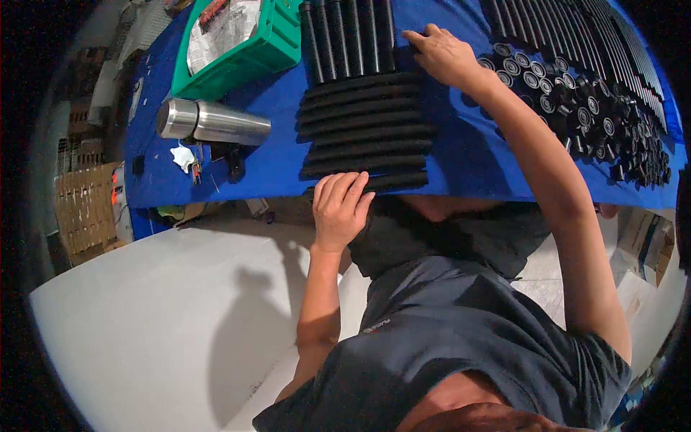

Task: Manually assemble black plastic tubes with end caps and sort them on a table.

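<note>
My left hand is at the table's near edge, its fingers over the left end of the nearest black foam tube and its thumb on the near side. Beyond it, several more black foam tubes lie side by side in a crosswise row. My right hand is stretched out over the blue cloth, just right of several glossy black tubes laid lengthwise. Its fingers point left, partly bent and apart, with nothing visible in them.
On the left of the blue cloth stand a green crate with paper inside and a lying steel flask. Small items, including a white scrap, lie nearer. Many black round caps and thin dark rods cover the right side.
</note>
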